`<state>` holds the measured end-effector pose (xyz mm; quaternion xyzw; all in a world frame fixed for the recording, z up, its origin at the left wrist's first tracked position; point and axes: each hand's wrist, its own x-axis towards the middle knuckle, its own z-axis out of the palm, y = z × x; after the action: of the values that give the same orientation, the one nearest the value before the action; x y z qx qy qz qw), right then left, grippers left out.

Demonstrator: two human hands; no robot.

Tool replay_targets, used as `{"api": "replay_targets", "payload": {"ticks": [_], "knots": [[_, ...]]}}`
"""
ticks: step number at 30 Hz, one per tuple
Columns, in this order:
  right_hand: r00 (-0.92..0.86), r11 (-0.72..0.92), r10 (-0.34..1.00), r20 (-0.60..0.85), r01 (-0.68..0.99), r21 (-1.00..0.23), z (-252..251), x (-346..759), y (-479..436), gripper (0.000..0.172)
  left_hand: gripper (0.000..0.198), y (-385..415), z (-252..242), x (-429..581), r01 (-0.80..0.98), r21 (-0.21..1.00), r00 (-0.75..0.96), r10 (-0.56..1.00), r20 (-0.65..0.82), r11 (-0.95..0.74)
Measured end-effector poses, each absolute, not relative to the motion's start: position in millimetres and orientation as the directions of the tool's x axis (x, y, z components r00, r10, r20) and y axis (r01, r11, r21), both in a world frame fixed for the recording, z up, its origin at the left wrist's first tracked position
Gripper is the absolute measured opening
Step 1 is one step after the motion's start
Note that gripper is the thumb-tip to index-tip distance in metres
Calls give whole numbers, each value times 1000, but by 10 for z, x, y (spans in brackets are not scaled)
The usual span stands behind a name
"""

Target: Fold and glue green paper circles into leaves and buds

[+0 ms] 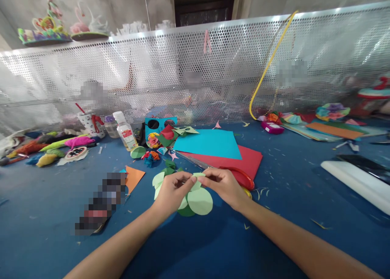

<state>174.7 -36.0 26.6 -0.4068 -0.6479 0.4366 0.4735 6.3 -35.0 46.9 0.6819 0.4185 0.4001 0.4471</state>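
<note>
**Head view.** The left hand [173,191] and the right hand [224,184] meet above the blue tabletop [213,246], with their fingertips nearly touching. Each hand is pinched closed on the upper edge of a cluster of pale green paper discs [199,201]. The cluster sits at the centre of the view, near the front of the table and low over the surface; whether it rests on the surface cannot be told. The discs are matte, rounded and overlapping like scales. One large disc faces the camera below the right hand's fingers, and smaller ones fan out beside the left hand. A darker green piece [185,211] shows beneath the cluster's lower edge.

Just behind the right hand lie scissors with red handles [240,176]. They rest on a red paper sheet [248,160], which is partly covered by a cyan paper sheet [209,144]. An orange paper scrap [134,177] lies to the left of the left hand, and a glue bottle [125,132] stands farther back. A perforated metal screen [152,76] closes the far edge of the table.
</note>
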Motion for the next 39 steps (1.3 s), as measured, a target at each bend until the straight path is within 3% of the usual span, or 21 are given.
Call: {"api": "replay_targets", "payload": {"ticks": [6,13,18,30,39], "knots": [[-258,269,941,219,176,-947,310,1745,-387,30,33,-318,452,35,262,941,295,946,135,-216],[-242,279,943,227,211,-937,310,1750,-392,33,25,-274,459,48,61,997,440,895,-76,55],[-273,255,941,201,179,-950,300,1760,-376,31,35,-292,418,75,-15,985,476,868,-143,171],[-281,241,945,169,245,-939,360,1764,-397,32,34,-296,423,94,1,992,453,884,-113,126],[-233,383,918,322,303,-873,284,1702,-423,34,37,-309,344,109,73,997,404,914,-31,2]]}}
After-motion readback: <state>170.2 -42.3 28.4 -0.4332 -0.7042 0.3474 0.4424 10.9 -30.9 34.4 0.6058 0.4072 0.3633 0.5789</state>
